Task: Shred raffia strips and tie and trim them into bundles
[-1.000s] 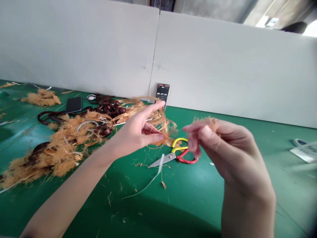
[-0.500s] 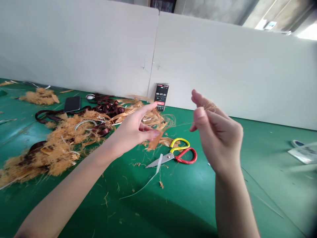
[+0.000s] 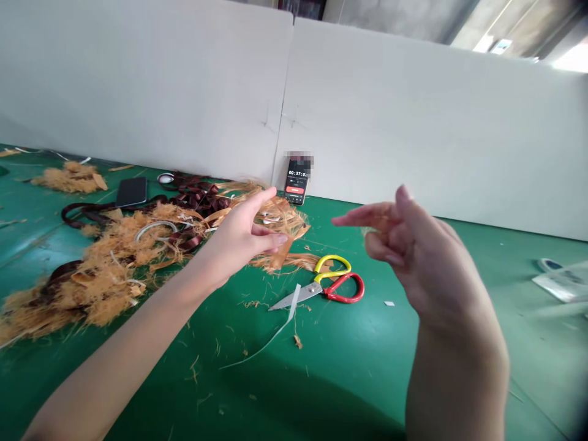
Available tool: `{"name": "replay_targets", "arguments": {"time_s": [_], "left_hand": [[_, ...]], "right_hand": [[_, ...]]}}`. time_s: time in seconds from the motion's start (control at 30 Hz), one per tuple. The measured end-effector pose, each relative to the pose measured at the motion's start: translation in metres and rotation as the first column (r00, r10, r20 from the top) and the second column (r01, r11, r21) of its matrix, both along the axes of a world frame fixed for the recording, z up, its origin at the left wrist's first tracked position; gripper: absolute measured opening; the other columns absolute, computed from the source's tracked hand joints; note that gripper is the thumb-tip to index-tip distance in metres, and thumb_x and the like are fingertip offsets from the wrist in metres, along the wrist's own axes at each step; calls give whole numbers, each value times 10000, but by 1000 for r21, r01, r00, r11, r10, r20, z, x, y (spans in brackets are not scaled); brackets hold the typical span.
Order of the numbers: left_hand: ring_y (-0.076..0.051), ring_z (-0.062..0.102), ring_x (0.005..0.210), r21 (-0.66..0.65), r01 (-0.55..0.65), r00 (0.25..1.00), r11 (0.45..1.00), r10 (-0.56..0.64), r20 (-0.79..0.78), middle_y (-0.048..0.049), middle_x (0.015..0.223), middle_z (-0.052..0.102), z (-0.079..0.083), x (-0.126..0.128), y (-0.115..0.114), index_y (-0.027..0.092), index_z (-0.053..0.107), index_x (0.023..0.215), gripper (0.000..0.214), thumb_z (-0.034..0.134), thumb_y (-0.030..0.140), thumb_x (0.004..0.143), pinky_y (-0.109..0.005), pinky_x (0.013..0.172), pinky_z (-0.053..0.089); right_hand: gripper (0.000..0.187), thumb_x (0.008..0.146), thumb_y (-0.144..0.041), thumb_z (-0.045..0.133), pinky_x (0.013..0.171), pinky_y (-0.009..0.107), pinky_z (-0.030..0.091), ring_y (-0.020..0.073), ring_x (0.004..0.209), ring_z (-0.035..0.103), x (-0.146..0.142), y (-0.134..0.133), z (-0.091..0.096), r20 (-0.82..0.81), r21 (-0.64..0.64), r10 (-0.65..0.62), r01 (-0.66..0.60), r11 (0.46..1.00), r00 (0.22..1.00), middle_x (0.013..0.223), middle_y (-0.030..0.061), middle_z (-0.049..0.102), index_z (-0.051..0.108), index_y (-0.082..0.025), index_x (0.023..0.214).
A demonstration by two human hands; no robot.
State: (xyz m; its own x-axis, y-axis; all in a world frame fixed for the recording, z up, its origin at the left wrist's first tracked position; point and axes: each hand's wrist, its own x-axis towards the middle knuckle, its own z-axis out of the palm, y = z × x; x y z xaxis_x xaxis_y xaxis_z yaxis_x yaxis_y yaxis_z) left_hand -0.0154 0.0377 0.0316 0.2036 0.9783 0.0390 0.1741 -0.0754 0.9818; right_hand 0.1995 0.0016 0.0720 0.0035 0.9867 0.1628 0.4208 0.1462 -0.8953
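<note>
My left hand is raised over the green table, thumb and middle finger pinched on an orange ribbon strip whose frayed end hangs down; its index finger points forward. My right hand hovers to the right at the same height, fingers loosely curled with the index finger stretched toward the left hand; a wisp of fine orange threads shows between its fingers. Scissors with one yellow and one red handle lie on the table below and between both hands.
A heap of frayed orange fibres mixed with dark maroon ribbon covers the left of the table. A phone showing a timer leans on the white partition. Another dark phone lies far left. A clear packet is at the right edge.
My right hand pulled away from the left, rose, then came down again and turned its fingers leftward. My left hand kept its pinch on the strip and drifted slightly left.
</note>
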Motion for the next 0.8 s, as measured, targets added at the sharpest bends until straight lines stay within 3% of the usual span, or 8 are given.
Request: {"name": "replay_targets", "arguments": {"time_s": [0.13,0.23,0.3,0.43,0.53,0.63,0.73,0.8], "left_hand": [[-255,647,983,8,-36,999,999,36,-14,-72,1488,416,2,-1,1,286,379,1443,814,744,233,717,-435,871,556],[-246,651,962,-4,-35,999,999,35,-7,-83,1486,413,1,-2,2,282,362,1454,834,744,227,715,-406,831,566],[-245,658,949,-1,-16,1000,1000,16,-9,-94,1424,484,-3,-3,3,283,353,1459,833,740,238,723,-396,828,561],[-265,668,941,4,8,1000,1000,-8,-29,-86,1139,666,-10,-5,5,286,324,1475,837,734,273,745,-406,826,549],[-272,673,929,-31,14,999,999,-16,-37,-77,1042,692,-8,-4,4,280,318,1479,848,735,267,740,-407,810,548],[-275,673,942,-67,31,998,997,-34,-47,-76,1016,701,-4,-3,2,263,306,1485,870,722,190,724,-409,814,545],[-291,675,951,-92,44,997,995,-49,-53,-78,1015,706,-3,-2,2,265,304,1486,886,711,145,708,-421,793,546],[-301,674,951,-104,50,997,993,-55,-55,-82,1013,707,-3,-1,2,266,303,1488,892,714,148,705,-427,774,548]], "right_hand": [[536,816,-686,492,554,289,372,111,531,422,0,2,-5,124,-275,68,-32,961,990,576,1,546,672,-203,670],[487,733,-656,625,444,260,234,88,468,314,-1,1,-2,117,-451,283,-203,869,952,488,-36,407,630,-201,560],[404,734,-597,663,423,258,199,85,461,290,0,-1,2,25,-454,400,-346,821,916,496,-35,418,681,-213,612],[268,828,-485,623,400,252,286,83,416,289,0,-8,7,-173,-175,348,-376,910,921,433,-58,374,751,-253,784],[235,871,-345,603,498,255,474,101,511,526,-4,-10,3,-247,59,262,-256,965,933,661,-16,639,698,-291,1079],[507,861,-210,595,878,360,550,198,1052,647,-8,-5,-6,-92,262,247,-216,940,965,1256,29,637,502,-338,1343],[639,847,-141,573,1102,483,386,273,1378,388,-10,5,-18,218,480,19,-124,869,976,1529,3,368,387,-346,1422],[557,858,-128,552,1143,537,299,303,1423,295,-9,11,-22,370,592,-197,-67,803,908,1571,1,277,459,-323,1372]]}}
